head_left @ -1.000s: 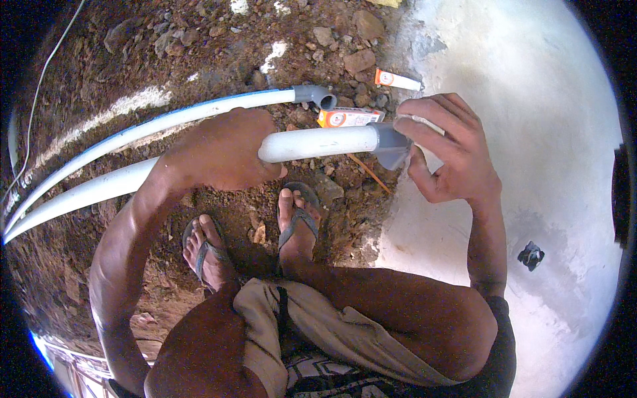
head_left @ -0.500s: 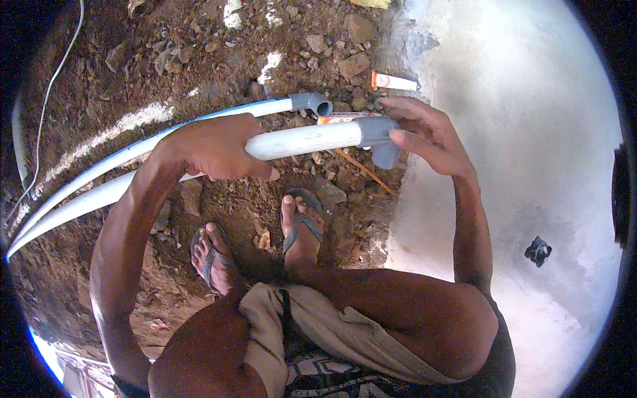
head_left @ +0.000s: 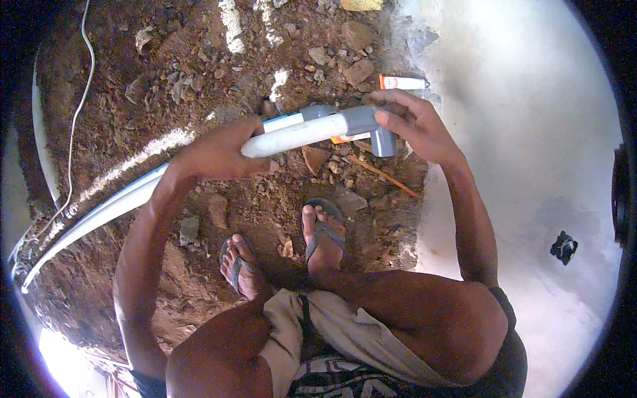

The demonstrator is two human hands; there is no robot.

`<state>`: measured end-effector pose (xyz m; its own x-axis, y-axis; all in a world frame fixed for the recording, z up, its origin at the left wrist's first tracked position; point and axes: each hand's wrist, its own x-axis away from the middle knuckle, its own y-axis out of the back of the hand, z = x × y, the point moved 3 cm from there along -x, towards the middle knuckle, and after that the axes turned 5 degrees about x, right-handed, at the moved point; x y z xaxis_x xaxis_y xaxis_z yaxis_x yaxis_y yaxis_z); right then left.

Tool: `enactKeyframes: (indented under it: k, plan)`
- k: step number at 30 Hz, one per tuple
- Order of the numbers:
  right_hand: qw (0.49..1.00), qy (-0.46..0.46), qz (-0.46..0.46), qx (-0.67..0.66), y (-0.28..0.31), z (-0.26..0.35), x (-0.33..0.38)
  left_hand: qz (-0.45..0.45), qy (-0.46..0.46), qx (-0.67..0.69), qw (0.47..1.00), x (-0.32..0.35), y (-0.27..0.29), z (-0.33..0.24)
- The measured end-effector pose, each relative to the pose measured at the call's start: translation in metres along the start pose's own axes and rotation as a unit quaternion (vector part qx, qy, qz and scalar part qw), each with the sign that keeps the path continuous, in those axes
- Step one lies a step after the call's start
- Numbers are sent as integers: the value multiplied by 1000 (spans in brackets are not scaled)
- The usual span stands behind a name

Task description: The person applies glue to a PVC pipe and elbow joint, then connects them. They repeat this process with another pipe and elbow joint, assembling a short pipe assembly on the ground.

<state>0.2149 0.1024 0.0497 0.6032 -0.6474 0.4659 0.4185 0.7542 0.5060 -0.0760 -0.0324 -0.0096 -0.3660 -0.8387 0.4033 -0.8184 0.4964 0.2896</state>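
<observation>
My left hand (head_left: 222, 149) is closed round a white plastic pipe (head_left: 298, 136), the fingers wrapped over it. A grey elbow fitting (head_left: 361, 121) sits on the pipe's right end, its short leg pointing down toward my feet. My right hand (head_left: 424, 129) grips the elbow's outer side between thumb and fingers. Just behind runs a second white pipe (head_left: 283, 122) with a blue stripe, tipped by another grey fitting (head_left: 318, 111), partly covered by the held pipe. An orange-and-white package (head_left: 341, 138) shows in part below the elbow.
Beyond my right fingers, a white-and-orange tube (head_left: 402, 83) lies by the pale concrete slab (head_left: 517, 152). Rocks and a thin orange-brown stick (head_left: 383, 176) lie on the rough soil. A thin cable (head_left: 83, 99) runs at the left. A crumpled black thing (head_left: 564, 247) is on the slab.
The held pipe and its elbow have shifted back and left over the ground, now overlapping the striped pipe's fitting. The elbow's leg has turned slightly. My right fingers have closed in on the elbow.
</observation>
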Motion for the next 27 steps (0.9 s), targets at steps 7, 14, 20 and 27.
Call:
enactKeyframes:
  k: [7, 14, 20, 27]
  plan:
    - [997, -64, -9, -36, -6, -11, -21, -87, 50, -157, 983, -1, -13, 2]
    - [963, -183, -2, -196, -13, -26, -44, -150, 61, -207, 965, -14, -22, 7]
    - [937, -207, -12, -280, -14, -46, -54, -61, 106, -201, 972, -41, -15, 25]
    - [897, -247, -121, -345, -10, -75, -40, -3, 98, -134, 986, -76, -16, 69]
